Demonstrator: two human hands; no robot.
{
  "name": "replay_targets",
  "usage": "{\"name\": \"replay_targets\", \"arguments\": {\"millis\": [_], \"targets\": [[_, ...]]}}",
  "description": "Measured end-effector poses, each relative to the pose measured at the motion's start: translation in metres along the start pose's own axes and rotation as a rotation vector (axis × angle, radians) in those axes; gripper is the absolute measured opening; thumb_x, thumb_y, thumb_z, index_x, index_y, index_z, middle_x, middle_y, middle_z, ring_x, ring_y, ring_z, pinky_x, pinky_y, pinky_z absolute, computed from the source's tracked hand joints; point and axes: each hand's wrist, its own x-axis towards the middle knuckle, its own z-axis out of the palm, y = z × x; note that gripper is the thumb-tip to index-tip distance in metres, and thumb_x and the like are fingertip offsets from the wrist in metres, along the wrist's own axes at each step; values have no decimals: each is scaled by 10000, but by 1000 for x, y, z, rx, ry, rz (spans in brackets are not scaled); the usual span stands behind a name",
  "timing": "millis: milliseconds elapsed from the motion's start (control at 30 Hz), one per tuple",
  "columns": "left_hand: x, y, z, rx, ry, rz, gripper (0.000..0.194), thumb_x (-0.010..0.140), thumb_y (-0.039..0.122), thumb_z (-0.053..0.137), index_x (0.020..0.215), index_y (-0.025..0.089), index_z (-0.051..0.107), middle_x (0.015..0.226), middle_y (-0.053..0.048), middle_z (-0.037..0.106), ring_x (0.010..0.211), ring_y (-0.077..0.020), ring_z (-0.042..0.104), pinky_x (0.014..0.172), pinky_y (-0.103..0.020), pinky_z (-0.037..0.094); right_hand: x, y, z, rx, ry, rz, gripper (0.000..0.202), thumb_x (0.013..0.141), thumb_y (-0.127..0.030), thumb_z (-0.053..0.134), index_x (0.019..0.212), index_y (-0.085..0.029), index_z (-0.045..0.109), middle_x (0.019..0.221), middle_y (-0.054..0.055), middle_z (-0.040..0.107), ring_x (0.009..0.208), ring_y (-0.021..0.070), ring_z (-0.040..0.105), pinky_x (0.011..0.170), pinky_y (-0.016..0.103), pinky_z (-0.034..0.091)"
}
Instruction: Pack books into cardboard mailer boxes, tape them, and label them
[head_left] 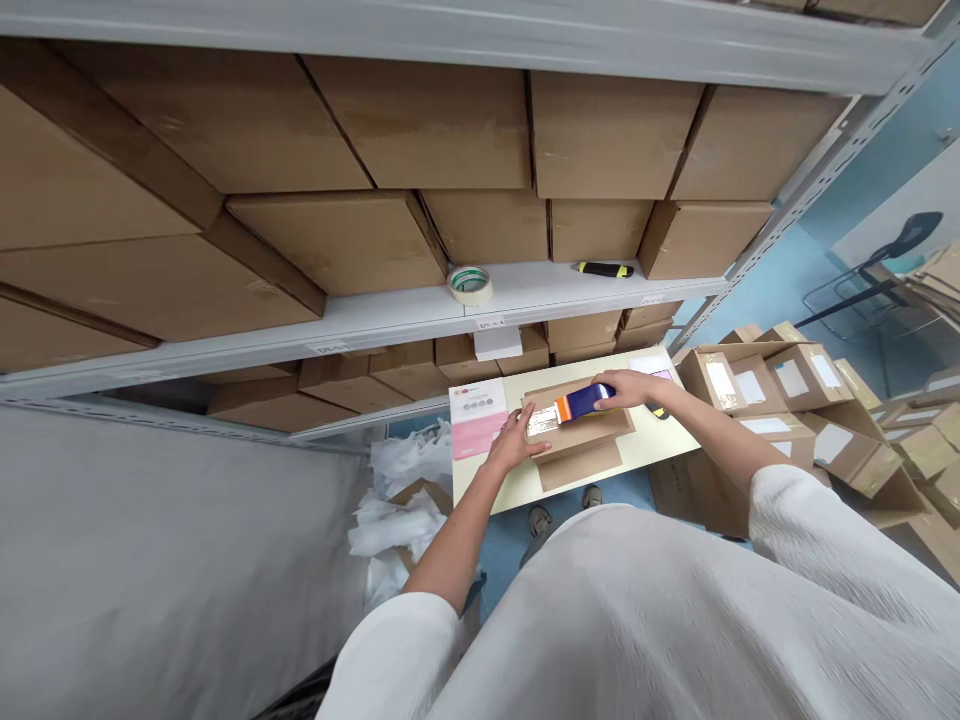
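A brown cardboard box (592, 430) lies on a pale yellow table (517, 488), with a flap toward me. My right hand (622, 388) is closed around a blue and orange tape dispenser (581, 401) at the box's top. From the orange end, a shiny clear strip of tape (543, 420) reaches left across the cardboard. At the left end of the box, my left hand (511, 440) grips it, thumb and fingers on either side of the strip. The undersides of both hands are hidden.
A pink and white printed sheet (480, 420) lies at the table's left. On the shelf (532, 290) ahead rest a tape roll (471, 286) and a utility knife (604, 269), before stacked cartons. White wrapping (409, 490) sits below left; a carton of small boxes (787, 400) stands right.
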Motion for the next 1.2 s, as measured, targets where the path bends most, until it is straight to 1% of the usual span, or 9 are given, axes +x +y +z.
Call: {"name": "replay_targets", "arguments": {"millis": [100,233,333,433,500,600,767,933,1200], "targets": [[-1,3,-2,100,-27,-1,1234,761,733,865,1760,390,226,1792,-172,284,1581,-464,408,1164,-531,463,11,-13,-10,-116,-62,13,471,880,-535,773,1177,-171,736,1253,166,724,1090,313,697,872,346,512],[0,5,-3,149,-37,-1,1235,783,755,839,1769,390,191,1798,-178,270,1582,-474,401,1152,-532,470,25,-38,-7,-204,-167,148,582,872,-541,746,1333,-192,680,1249,166,740,1080,345,721,821,378,531],[2,2,-2,157,-42,9,1240,776,764,839,1768,389,196,1804,-180,260,1585,-481,394,1162,-534,456,30,-49,3,-249,-207,204,615,907,-562,699,1393,-191,640,1327,192,713,1137,371,713,857,414,542],[3,0,-1,156,-37,17,1258,761,778,843,1767,390,195,1808,-181,251,1585,-482,393,1168,-525,447,30,-49,11,-325,-210,190,679,855,-512,787,1414,-176,599,1387,209,671,1194,385,688,900,424,543],[3,-1,-1,159,-38,17,1264,761,786,836,1770,387,188,1809,-183,247,1584,-487,393,1165,-526,448,28,-46,14,-404,-173,168,655,845,-407,826,1402,-164,584,1365,209,675,1197,372,686,938,410,524],[1,-1,-1,165,-41,11,1250,774,802,811,1772,390,181,1803,-183,258,1569,-494,408,1152,-534,459,23,-41,15,-489,-110,133,497,904,-251,757,1359,-145,585,1288,201,714,1140,335,710,980,396,474],[-1,1,-2,200,-33,-10,1209,795,829,763,1768,409,181,1785,-178,299,1529,-491,455,1104,-528,490,16,-36,15,-536,-114,77,387,954,-174,653,1334,-138,588,1253,195,741,1101,319,719,986,400,404],[-2,2,-3,244,-46,-31,1184,826,791,753,1773,411,152,1776,-180,321,1537,-482,450,1098,-521,488,6,-10,8,-583,-140,71,421,937,-172,677,1348,-165,584,1226,184,746,1064,322,706,976,398,357],[-3,2,-6,263,-61,-32,1152,864,755,728,1778,403,120,1744,-172,364,1516,-451,480,1094,-492,487,-54,85,-6,-624,-111,140,362,944,-163,655,1303,-161,610,1175,182,744,1018,317,684,957,392,319]]}}
